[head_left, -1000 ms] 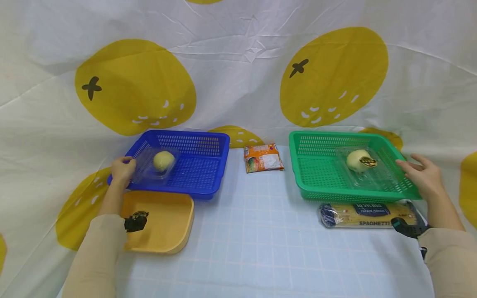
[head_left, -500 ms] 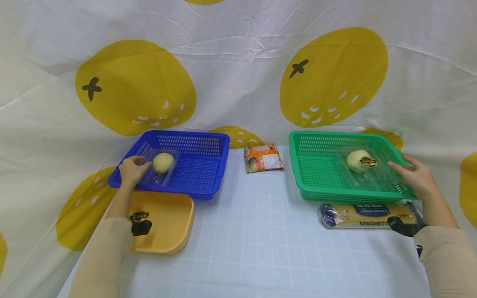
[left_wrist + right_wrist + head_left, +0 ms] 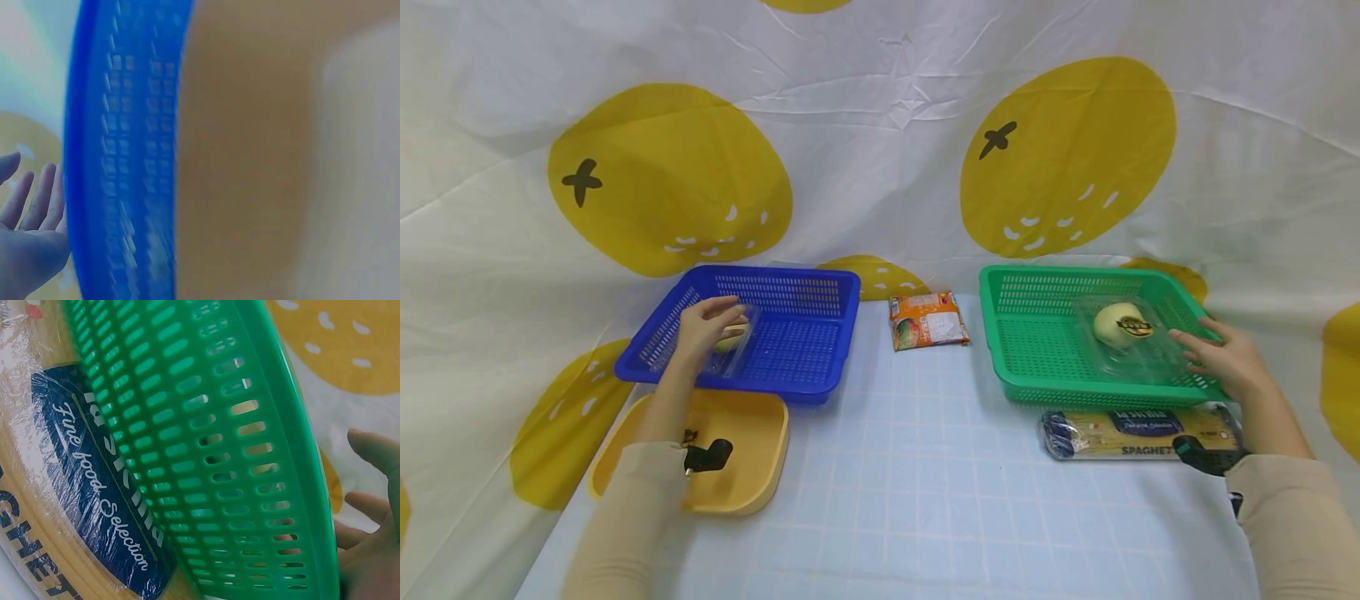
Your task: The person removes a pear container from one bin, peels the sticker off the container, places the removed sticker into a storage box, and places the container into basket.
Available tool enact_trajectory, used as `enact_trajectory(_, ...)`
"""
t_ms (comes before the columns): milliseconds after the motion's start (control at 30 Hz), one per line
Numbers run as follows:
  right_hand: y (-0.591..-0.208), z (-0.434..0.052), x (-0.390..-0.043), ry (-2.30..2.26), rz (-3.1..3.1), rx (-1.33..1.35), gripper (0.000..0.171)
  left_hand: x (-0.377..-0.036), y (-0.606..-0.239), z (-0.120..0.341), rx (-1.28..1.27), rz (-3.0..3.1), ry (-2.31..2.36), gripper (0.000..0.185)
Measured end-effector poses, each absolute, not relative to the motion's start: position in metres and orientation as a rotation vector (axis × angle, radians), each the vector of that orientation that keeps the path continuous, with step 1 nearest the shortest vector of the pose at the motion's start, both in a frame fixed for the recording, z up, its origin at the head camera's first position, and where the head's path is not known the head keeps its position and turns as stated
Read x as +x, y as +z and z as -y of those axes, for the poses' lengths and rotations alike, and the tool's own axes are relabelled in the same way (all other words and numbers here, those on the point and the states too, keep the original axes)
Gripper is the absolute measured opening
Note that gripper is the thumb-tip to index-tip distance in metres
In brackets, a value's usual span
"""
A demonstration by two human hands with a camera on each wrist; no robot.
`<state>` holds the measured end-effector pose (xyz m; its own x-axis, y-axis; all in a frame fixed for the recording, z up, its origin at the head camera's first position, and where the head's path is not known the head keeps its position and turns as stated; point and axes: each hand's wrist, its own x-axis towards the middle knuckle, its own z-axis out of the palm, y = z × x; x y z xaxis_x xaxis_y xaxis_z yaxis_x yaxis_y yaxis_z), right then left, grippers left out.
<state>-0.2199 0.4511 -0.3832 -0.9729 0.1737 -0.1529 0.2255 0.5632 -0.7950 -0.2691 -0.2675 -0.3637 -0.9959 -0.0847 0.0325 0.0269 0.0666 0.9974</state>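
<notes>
A: Baskets, 2 of them; the left hand (image 3: 703, 323) is inside the blue basket (image 3: 790, 354), its fingers (image 3: 724, 310) straight and slightly apart, laid over a clear tray (image 3: 737, 350) with a pale round fruit (image 3: 727, 342) just under them.

B: And the right hand (image 3: 1221, 362)?

A: It is at the right rim of the green basket (image 3: 1037, 350); fingers (image 3: 1187, 342) straight and apart, reaching over the rim toward a second clear tray (image 3: 1138, 350); whether they touch it I cannot tell; the labelled round fruit (image 3: 1116, 323) lies beyond the fingertips.

B: What lies nearer the person than the fingers?

A: A yellow dish (image 3: 745, 442) below the left wrist, touching the blue basket; a spaghetti pack (image 3: 1120, 432) on the bench just below the green basket; an orange packet (image 3: 927, 319) lies between the 2 baskets.
</notes>
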Motion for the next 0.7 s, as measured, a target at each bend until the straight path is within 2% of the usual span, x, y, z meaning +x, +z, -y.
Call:
enact_trajectory(133,-0.384,-0.45,-0.223,-1.393,-2.702,0.31,0.091,-0.273,-0.358,0.24,-0.056,2.275,-2.053,0.046)
enact_trajectory(467,-0.382,-0.444,-0.226,-1.424,-2.595,0.267,0.093,-0.28,-0.353,0.164,-0.383,2.326,-2.063,0.041)
enact_trajectory(700,-0.381,-0.445,-0.226,-1.407,-2.562,0.239,0.093,-0.289,-0.35,0.117,-0.486,2.313,-2.123,0.037)
